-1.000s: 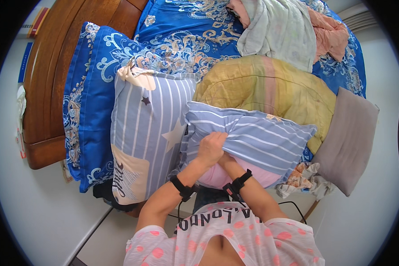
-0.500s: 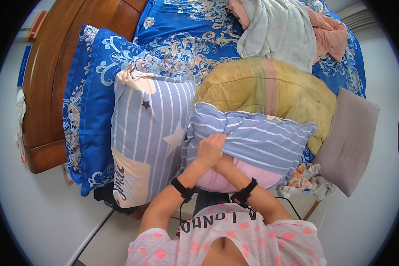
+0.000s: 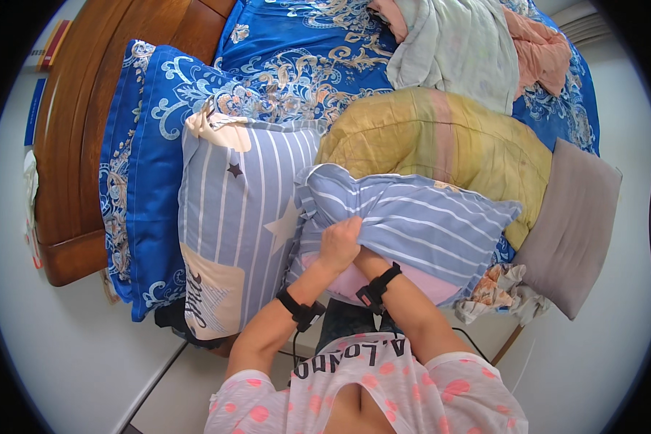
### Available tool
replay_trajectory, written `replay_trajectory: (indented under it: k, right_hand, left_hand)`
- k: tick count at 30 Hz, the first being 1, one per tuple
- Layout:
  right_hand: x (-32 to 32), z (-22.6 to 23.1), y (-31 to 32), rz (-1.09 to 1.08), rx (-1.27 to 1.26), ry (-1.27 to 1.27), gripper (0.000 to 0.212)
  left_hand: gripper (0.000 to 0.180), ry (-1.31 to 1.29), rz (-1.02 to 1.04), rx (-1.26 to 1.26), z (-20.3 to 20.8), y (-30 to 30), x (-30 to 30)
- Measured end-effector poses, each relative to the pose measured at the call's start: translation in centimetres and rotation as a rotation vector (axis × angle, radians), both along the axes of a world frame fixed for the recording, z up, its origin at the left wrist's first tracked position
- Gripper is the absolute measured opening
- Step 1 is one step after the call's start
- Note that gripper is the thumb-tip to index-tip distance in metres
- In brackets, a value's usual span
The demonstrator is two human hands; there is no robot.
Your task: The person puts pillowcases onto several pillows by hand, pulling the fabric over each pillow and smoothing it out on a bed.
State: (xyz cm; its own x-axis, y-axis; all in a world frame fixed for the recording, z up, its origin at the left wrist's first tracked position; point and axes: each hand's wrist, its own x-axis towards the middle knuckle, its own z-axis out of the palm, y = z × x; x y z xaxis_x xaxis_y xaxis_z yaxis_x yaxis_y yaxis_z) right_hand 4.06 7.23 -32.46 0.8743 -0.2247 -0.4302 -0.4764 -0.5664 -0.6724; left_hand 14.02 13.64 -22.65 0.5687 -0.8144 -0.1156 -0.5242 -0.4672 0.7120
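A blue pillowcase with white stripes [image 3: 427,217] lies in front of me, partly over a pink pillow [image 3: 430,287] whose lower part shows beneath its edge. My left hand [image 3: 340,242] is closed on the pillowcase's edge near its left end, bunching the cloth into creases. Beside it, my right hand [image 3: 369,262] reaches in under the striped cloth; only its wrist end shows, and its fingers are hidden. Black bands circle both wrists. To the left, touching the pillowcase, stands a striped pillow with stars [image 3: 249,217].
Behind the pillowcase lies a folded yellow-green quilt [image 3: 405,134]. A grey pillow [image 3: 575,224] and crumpled patterned cloth [image 3: 495,293] are at the right. A blue patterned pillow [image 3: 155,210] leans near the wooden headboard [image 3: 79,145]. Farther back, a pale blanket [image 3: 452,54] lies on the blue bedding [image 3: 289,43].
My right hand and forearm have gone farther in under the striped cloth, toward the left. The pillowcase's left end has bunched up more, and its front edge covers more of the pink pillow.
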Motion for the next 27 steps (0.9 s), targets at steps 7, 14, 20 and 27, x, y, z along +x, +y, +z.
replay_trajectory:
  k: [7,14,20,27]
  right_hand:
    - [1.4,6.5,0.3,0.081,-0.024,-0.162,0.043]
    - [-7.3,9.2,-3.0,-0.198,-0.319,-0.274,0.044]
    - [-4.7,3.7,-6.4,-0.17,-0.117,-0.161,0.03]
    - [-7.2,6.4,-4.8,-0.291,-0.116,-0.199,0.049]
  left_hand:
    - [0.029,-0.175,-0.059,0.032,-0.2,0.2,1.3]
    - [0.028,-0.277,-0.101,0.074,-0.1,-0.8,0.2]
    - [0.03,-0.236,-0.244,0.035,-0.4,-1.3,-0.5]
    - [0.031,-0.433,-0.33,-0.022,0.0,-5.6,-2.2]
